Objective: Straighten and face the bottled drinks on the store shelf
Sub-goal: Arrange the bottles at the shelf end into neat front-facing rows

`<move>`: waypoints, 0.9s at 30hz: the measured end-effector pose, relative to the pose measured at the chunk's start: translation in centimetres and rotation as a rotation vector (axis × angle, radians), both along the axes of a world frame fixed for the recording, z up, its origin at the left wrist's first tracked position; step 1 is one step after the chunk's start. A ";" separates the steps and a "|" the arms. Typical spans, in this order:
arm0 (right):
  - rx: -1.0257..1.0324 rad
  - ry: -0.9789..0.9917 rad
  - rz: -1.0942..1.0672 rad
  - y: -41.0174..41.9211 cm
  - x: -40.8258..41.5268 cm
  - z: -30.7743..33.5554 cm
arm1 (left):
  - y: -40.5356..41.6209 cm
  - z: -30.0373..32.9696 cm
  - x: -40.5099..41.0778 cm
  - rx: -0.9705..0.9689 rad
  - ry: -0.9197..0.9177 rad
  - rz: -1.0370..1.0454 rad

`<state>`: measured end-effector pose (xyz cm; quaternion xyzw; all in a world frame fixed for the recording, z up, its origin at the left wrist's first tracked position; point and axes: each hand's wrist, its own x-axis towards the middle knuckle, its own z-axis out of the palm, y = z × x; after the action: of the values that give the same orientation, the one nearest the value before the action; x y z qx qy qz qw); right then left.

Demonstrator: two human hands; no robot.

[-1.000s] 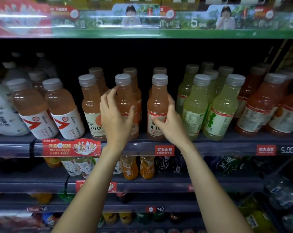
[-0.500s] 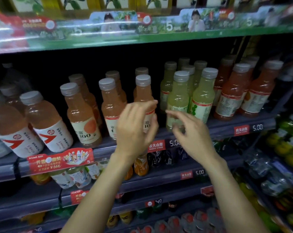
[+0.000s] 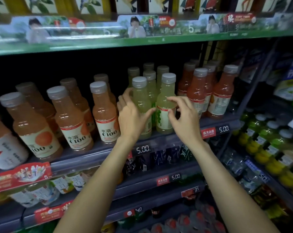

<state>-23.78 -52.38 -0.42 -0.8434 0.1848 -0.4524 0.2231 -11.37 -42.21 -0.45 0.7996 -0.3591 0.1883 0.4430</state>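
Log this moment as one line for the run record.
step: facing green drinks | left hand: open, around left front green bottle | right hand: open, by right front green bottle | orange bottles: labels forward

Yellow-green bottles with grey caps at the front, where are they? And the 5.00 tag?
Left yellow-green plastic bottle (image 3: 141,98), head view, clear shoulder.
Right yellow-green plastic bottle (image 3: 165,101), head view, clear shoulder above label.
Black 5.00 price tag (image 3: 142,149), head view, digits.
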 end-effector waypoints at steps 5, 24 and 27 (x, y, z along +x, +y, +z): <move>0.082 0.075 0.265 -1.4 0.5 -0.6 | 1.8 0.5 0.4 0.035 0.081 -0.142; 0.304 0.210 0.473 0.8 3.2 -3.0 | 3.0 4.2 1.5 0.258 0.196 -0.291; 0.293 0.252 0.499 1.4 3.1 -3.0 | 2.8 4.0 1.1 0.224 0.248 -0.341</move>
<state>-20.66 -51.02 -3.46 -0.8711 0.0613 -0.2442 0.4217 -10.25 -39.39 3.51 0.7886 -0.4504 -0.0299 0.4176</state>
